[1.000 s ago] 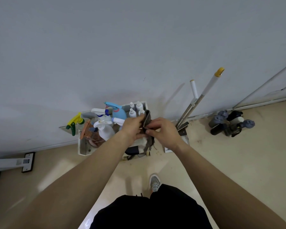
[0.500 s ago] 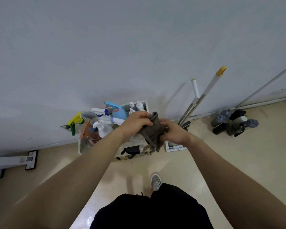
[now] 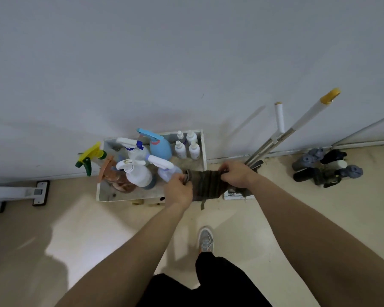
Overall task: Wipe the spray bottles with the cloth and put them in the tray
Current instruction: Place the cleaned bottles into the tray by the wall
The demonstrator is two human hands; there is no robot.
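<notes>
Grip state: left grip point(image 3: 179, 191) and right grip point(image 3: 236, 177) each pinch one end of cloth point(image 3: 206, 185), stretched between them, long axis left-right. Bottles point(image 3: 140, 176) stand in tray point(image 3: 204, 149), just left of left grip, which I judge nearer for the next pick.

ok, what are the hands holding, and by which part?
The dark cloth, stretched out between both hands: the left hand grips its left end, the right hand grips its right end.
</notes>
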